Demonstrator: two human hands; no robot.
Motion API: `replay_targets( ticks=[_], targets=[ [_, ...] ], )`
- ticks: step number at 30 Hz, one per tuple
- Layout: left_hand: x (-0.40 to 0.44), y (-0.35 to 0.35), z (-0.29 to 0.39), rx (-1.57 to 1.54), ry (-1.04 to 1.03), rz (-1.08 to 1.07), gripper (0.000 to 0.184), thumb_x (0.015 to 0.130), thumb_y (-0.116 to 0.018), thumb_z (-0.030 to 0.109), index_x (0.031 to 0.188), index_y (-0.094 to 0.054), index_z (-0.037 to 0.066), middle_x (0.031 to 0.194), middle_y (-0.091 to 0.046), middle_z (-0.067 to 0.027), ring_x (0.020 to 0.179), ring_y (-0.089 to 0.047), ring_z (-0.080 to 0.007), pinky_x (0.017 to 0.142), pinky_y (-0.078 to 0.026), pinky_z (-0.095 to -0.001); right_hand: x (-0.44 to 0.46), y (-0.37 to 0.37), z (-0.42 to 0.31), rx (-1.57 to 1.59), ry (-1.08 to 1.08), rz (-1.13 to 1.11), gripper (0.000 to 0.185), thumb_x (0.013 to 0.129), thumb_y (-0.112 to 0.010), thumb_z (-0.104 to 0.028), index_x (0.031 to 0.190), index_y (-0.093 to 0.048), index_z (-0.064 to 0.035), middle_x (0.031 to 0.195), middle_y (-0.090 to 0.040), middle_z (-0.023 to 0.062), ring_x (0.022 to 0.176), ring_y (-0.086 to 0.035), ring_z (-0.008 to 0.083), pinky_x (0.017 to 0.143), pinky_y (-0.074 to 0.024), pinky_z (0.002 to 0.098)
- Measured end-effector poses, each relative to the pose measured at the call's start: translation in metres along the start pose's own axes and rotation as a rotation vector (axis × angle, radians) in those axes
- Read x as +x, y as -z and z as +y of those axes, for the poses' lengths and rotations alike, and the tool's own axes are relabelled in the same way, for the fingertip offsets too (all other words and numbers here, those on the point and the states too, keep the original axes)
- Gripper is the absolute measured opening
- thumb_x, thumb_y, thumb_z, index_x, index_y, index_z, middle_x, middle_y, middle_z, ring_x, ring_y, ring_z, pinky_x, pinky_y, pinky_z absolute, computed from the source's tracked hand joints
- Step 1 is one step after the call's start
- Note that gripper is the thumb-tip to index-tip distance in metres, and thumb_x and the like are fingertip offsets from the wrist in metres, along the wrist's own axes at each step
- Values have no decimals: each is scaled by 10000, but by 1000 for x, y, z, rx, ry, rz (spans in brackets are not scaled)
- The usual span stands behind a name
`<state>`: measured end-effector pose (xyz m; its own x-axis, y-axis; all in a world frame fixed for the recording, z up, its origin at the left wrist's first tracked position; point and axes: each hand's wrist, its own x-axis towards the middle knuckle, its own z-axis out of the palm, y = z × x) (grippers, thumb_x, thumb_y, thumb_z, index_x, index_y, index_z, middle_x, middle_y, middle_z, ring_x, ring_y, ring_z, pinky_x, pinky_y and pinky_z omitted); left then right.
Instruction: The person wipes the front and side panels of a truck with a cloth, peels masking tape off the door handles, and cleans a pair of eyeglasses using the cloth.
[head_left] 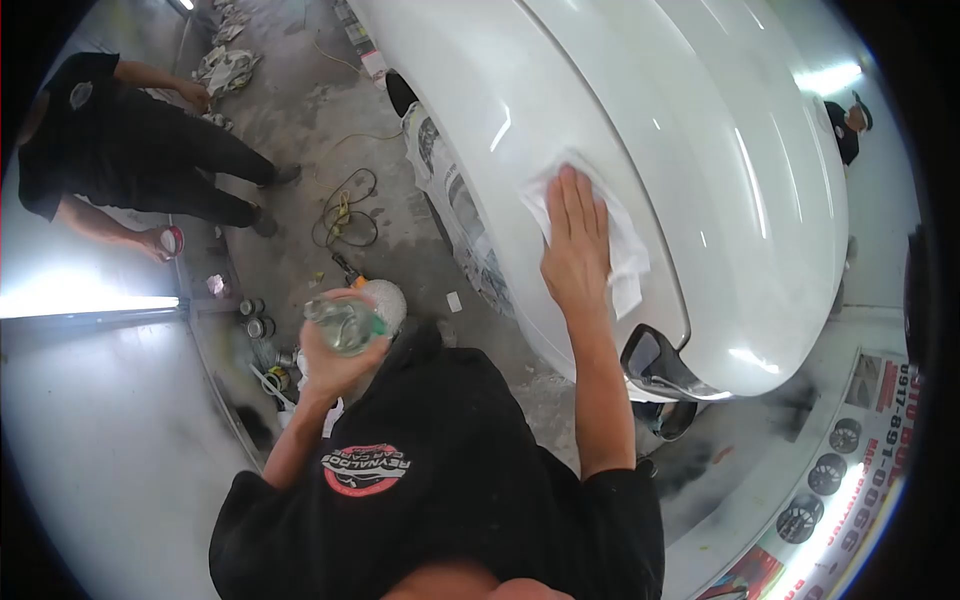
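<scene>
My right hand (575, 255) lies flat with fingers stretched out, pressing a white cloth (628, 260) against the glossy white front fender (480, 110) of a car. Part of the cloth is hidden beneath the palm. Off to the left, my left hand (335, 372) is wrapped round a clear container (345, 325) with a greenish tint, held up in front of my body and away from the car. What is inside the container is hard to make out. Close to the cloth runs the seam beside the hood (725, 180), and nearer to me is the dark headlight (655, 358).
A covered wheel (455, 205) sits under the fender. A cable (345, 215) lies on the concrete floor. Several cans (258, 325) stand by the left wall. One person (130, 150) at left holds a small container; another person (850, 128) is beyond the car.
</scene>
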<state>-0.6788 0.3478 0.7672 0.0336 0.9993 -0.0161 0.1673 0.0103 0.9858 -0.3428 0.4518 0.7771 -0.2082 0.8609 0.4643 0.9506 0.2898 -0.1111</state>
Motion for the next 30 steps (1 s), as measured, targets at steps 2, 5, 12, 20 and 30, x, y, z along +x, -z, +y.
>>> replay_targets(
  ticks=[2, 5, 12, 20, 30],
  targets=[
    [-11, 23, -8, 33, 25, 140, 538, 725, -837, 48, 1211, -607, 21, 1085, -696, -48, 984, -651, -115, 905, -523, -293, -11, -2, -2, 2, -30, -15, 665, 831, -536, 104, 1485, -499, -7, 1589, -462, 168, 1480, -424, 353, 1189, -332, 538],
    [-19, 47, -14, 79, 68, 295, 540, 745, -796, 24, 1248, -600, 9, 1120, -704, -82, 1031, -669, -153, 943, -532, -321, -4, -10, -3, -139, -28, -15, 593, 890, -534, 58, 1478, -501, -3, 1574, -475, 176, 1465, -442, 348, 1182, -348, 530],
    [32, 63, -37, 57, 36, 281, 569, 785, -804, 43, 1302, -569, 5, 1171, -689, -111, 1083, -662, -192, 981, -520, -349, -3, -18, 4, -87, -41, 57, 530, 884, -563, 23, 1414, -547, 42, 1527, -524, 185, 1412, -495, 386, 1167, -373, 558],
    [211, 58, -57, -80, -134, -126, 573, 778, -823, 77, 1283, -559, 10, 1156, -668, -104, 1060, -656, -191, 954, -526, -332, 153, -106, -56, -68, -151, 436, 416, 894, -556, -51, 1282, -620, 85, 1402, -592, 249, 1353, -542, 390, 1166, -405, 490],
    [397, 108, 7, 36, -195, -655, 582, 707, -801, -14, 1234, -557, 17, 1124, -652, -81, 963, -652, -144, 897, -528, -305, 46, -77, -68, -363, -913, 694, 558, 835, -649, 25, 1369, -540, 145, 1459, -506, 356, 1415, -443, 513, 1213, -308, 578]
  ],
)
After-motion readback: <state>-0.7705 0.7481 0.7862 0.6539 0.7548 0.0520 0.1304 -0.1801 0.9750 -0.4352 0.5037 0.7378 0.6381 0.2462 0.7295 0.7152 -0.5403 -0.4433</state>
